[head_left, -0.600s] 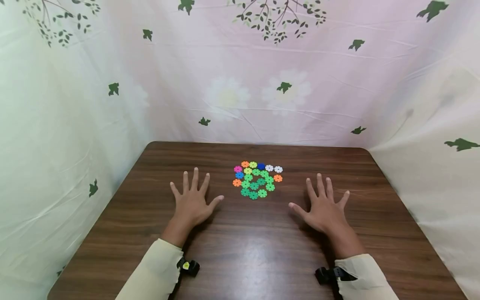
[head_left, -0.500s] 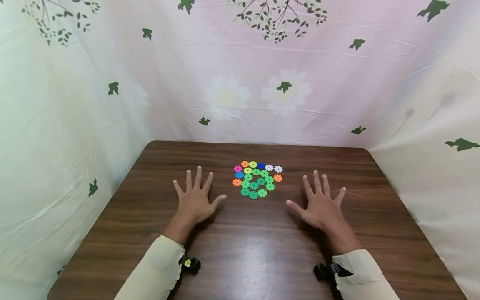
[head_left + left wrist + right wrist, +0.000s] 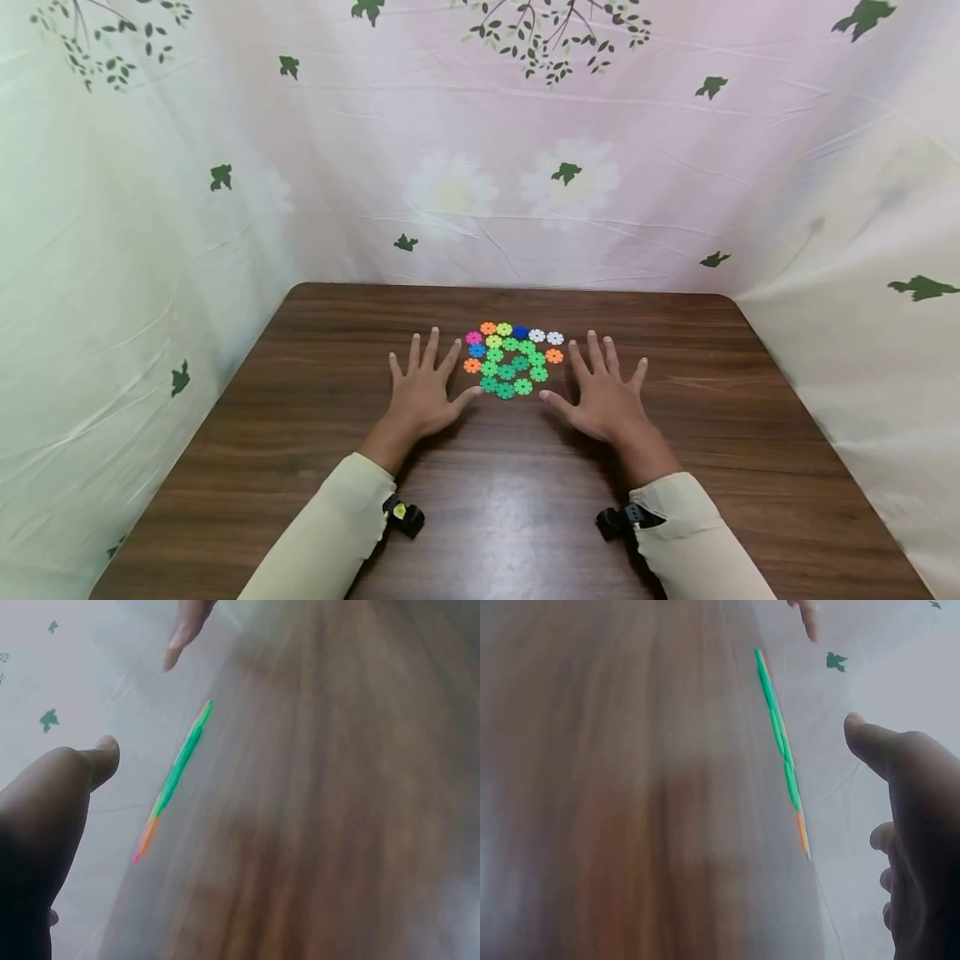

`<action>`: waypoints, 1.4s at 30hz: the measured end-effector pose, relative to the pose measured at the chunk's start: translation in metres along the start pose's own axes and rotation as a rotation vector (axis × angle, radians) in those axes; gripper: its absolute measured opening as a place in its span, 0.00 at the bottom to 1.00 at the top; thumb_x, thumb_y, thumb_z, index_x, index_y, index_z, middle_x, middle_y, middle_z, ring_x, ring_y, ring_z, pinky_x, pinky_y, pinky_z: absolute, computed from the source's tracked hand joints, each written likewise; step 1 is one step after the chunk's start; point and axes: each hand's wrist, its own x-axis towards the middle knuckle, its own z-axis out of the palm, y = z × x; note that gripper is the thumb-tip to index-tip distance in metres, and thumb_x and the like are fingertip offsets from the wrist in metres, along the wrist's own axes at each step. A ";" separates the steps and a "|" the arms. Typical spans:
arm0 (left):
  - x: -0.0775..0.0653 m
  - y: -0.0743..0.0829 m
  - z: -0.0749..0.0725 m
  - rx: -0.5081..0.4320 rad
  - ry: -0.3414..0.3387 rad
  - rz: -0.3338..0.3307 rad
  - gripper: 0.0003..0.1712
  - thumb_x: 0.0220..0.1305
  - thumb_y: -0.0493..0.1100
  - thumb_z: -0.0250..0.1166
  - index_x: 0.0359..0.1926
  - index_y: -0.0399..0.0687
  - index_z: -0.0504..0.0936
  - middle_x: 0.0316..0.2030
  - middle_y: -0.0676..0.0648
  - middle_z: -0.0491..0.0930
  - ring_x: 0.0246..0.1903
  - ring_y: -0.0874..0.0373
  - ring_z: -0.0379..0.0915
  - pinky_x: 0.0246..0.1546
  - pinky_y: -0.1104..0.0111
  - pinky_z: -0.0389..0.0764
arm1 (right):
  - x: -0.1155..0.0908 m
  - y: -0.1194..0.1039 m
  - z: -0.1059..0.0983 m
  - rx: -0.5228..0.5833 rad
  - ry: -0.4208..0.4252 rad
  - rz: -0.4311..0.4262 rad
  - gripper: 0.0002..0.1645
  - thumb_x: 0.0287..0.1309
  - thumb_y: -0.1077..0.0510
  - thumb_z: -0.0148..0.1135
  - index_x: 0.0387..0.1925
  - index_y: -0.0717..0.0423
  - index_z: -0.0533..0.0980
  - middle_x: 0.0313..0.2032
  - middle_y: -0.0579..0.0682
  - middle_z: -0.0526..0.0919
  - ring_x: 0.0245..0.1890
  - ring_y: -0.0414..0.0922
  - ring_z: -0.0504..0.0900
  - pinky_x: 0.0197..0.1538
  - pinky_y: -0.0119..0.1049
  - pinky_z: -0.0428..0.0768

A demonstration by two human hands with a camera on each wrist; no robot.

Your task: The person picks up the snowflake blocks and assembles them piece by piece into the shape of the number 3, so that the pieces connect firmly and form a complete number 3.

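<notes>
Several small notched snowflake discs [image 3: 522, 387] lie flat near the far middle of the table, mostly green. Orange, yellow, pink, blue and white ones border the green on the left, back and right. My left hand [image 3: 423, 396] is just left of them, palm down, fingers spread, thumb tip at the lower left green disc. On the other side, my right hand [image 3: 603, 400] is spread likewise, its index fingertip near the right orange disc [image 3: 554, 356]. Neither hand holds anything. In the left and right wrist views the discs show edge-on as a thin coloured strip [image 3: 180, 761] beyond the thumb [image 3: 907, 757].
The brown wood-grain table [image 3: 480, 542] has rounded far corners. A pale cloth [image 3: 337, 167] printed with leaves, birds and flowers hangs behind it and along both sides. A black wrist camera [image 3: 405, 517] is strapped at the left sleeve, another [image 3: 617, 523] at the right.
Both hands have moved inward, the left one to the right and the right one to the left, closing in on the discs. The discs keep their arrangement.
</notes>
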 end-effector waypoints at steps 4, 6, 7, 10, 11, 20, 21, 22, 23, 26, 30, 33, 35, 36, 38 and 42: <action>0.007 0.005 0.012 -0.084 -0.017 0.063 0.54 0.73 0.81 0.53 0.89 0.64 0.54 0.90 0.42 0.39 0.88 0.30 0.37 0.78 0.20 0.41 | 0.003 -0.006 0.009 0.002 0.011 -0.008 0.65 0.68 0.17 0.52 0.90 0.48 0.48 0.90 0.60 0.37 0.89 0.67 0.36 0.75 0.86 0.27; 0.010 0.006 0.018 -0.149 -0.019 0.101 0.52 0.74 0.79 0.55 0.89 0.63 0.55 0.90 0.41 0.39 0.88 0.30 0.37 0.77 0.20 0.41 | 0.005 -0.010 0.014 0.011 0.015 -0.014 0.64 0.68 0.18 0.54 0.90 0.49 0.49 0.90 0.60 0.37 0.89 0.67 0.37 0.75 0.86 0.29; 0.011 0.006 0.020 -0.180 -0.019 0.116 0.52 0.74 0.77 0.57 0.88 0.63 0.56 0.90 0.41 0.39 0.87 0.29 0.37 0.77 0.20 0.41 | 0.007 -0.012 0.017 0.021 0.017 -0.023 0.64 0.69 0.18 0.54 0.89 0.49 0.49 0.90 0.60 0.38 0.89 0.67 0.37 0.75 0.87 0.30; 0.015 0.005 0.024 -0.253 0.008 0.136 0.49 0.74 0.72 0.63 0.87 0.62 0.61 0.90 0.39 0.42 0.87 0.28 0.40 0.77 0.19 0.42 | 0.013 -0.021 0.026 0.083 0.028 -0.070 0.62 0.70 0.21 0.57 0.89 0.49 0.50 0.89 0.60 0.40 0.89 0.66 0.38 0.75 0.87 0.31; 0.016 0.004 0.024 -0.273 0.016 0.137 0.48 0.73 0.71 0.65 0.86 0.62 0.62 0.89 0.38 0.43 0.87 0.28 0.41 0.77 0.19 0.42 | 0.015 -0.024 0.029 0.109 0.037 -0.088 0.61 0.70 0.23 0.59 0.89 0.49 0.51 0.89 0.60 0.41 0.89 0.66 0.38 0.75 0.87 0.31; 0.027 0.003 0.027 -0.468 0.038 0.115 0.36 0.75 0.64 0.68 0.77 0.58 0.75 0.88 0.38 0.48 0.85 0.28 0.44 0.78 0.23 0.40 | 0.027 -0.037 0.048 0.404 0.225 -0.270 0.41 0.71 0.47 0.72 0.78 0.59 0.72 0.83 0.63 0.65 0.85 0.64 0.57 0.75 0.78 0.49; 0.027 0.002 0.027 -0.475 0.044 0.115 0.34 0.75 0.62 0.69 0.75 0.57 0.77 0.88 0.39 0.49 0.85 0.28 0.45 0.78 0.23 0.41 | 0.027 -0.038 0.050 0.421 0.218 -0.281 0.40 0.71 0.48 0.72 0.77 0.60 0.73 0.82 0.63 0.65 0.85 0.64 0.58 0.74 0.77 0.51; 0.026 0.002 0.028 -0.481 0.050 0.114 0.32 0.75 0.61 0.70 0.72 0.57 0.79 0.88 0.39 0.50 0.85 0.28 0.46 0.78 0.23 0.41 | 0.028 -0.039 0.051 0.434 0.211 -0.289 0.39 0.71 0.48 0.73 0.76 0.60 0.74 0.82 0.62 0.66 0.85 0.65 0.58 0.73 0.77 0.52; 0.026 0.002 0.028 -0.483 0.060 0.113 0.29 0.74 0.59 0.71 0.70 0.56 0.80 0.88 0.39 0.51 0.85 0.29 0.47 0.78 0.22 0.41 | 0.028 -0.040 0.052 0.446 0.202 -0.292 0.38 0.71 0.48 0.73 0.75 0.60 0.75 0.82 0.62 0.66 0.85 0.64 0.58 0.73 0.77 0.54; 0.024 0.004 0.028 -0.485 0.093 0.105 0.23 0.73 0.56 0.73 0.63 0.55 0.84 0.87 0.39 0.55 0.84 0.29 0.51 0.78 0.21 0.42 | 0.028 -0.041 0.054 0.462 0.184 -0.288 0.35 0.70 0.50 0.75 0.72 0.59 0.78 0.81 0.61 0.67 0.84 0.64 0.59 0.71 0.76 0.56; 0.025 0.012 0.027 -0.491 0.111 0.092 0.22 0.71 0.56 0.75 0.60 0.55 0.86 0.85 0.38 0.58 0.83 0.29 0.53 0.77 0.19 0.40 | 0.030 -0.041 0.054 0.465 0.175 -0.302 0.29 0.69 0.51 0.76 0.67 0.56 0.83 0.79 0.61 0.70 0.84 0.65 0.59 0.71 0.77 0.57; 0.027 0.016 0.028 -0.507 0.109 0.063 0.20 0.70 0.55 0.77 0.57 0.54 0.87 0.85 0.37 0.59 0.83 0.28 0.53 0.77 0.19 0.37 | 0.032 -0.041 0.053 0.451 0.153 -0.320 0.27 0.68 0.50 0.76 0.66 0.52 0.84 0.79 0.60 0.70 0.83 0.65 0.60 0.70 0.76 0.57; 0.027 0.018 0.028 -0.513 0.113 0.034 0.19 0.69 0.55 0.77 0.54 0.54 0.87 0.84 0.37 0.60 0.83 0.28 0.54 0.77 0.20 0.36 | 0.032 -0.042 0.052 0.443 0.135 -0.323 0.27 0.69 0.49 0.76 0.66 0.51 0.84 0.80 0.59 0.69 0.83 0.65 0.60 0.71 0.75 0.57; 0.027 0.018 0.028 -0.513 0.116 0.019 0.18 0.68 0.54 0.78 0.53 0.54 0.87 0.84 0.36 0.61 0.83 0.28 0.54 0.78 0.20 0.36 | 0.032 -0.042 0.052 0.442 0.126 -0.323 0.27 0.69 0.49 0.76 0.66 0.50 0.84 0.80 0.59 0.68 0.83 0.65 0.60 0.71 0.75 0.57; 0.027 0.018 0.028 -0.515 0.110 -0.007 0.17 0.68 0.55 0.78 0.51 0.54 0.86 0.84 0.37 0.61 0.83 0.30 0.54 0.79 0.22 0.36 | 0.032 -0.043 0.051 0.448 0.106 -0.316 0.27 0.69 0.49 0.76 0.66 0.49 0.84 0.81 0.59 0.67 0.83 0.65 0.59 0.71 0.74 0.55; 0.026 0.019 0.028 -0.514 0.090 -0.016 0.18 0.68 0.56 0.78 0.52 0.55 0.87 0.84 0.38 0.61 0.84 0.31 0.53 0.80 0.24 0.36 | 0.032 -0.043 0.051 0.435 0.091 -0.307 0.26 0.70 0.49 0.76 0.66 0.46 0.85 0.81 0.59 0.66 0.83 0.64 0.57 0.73 0.74 0.54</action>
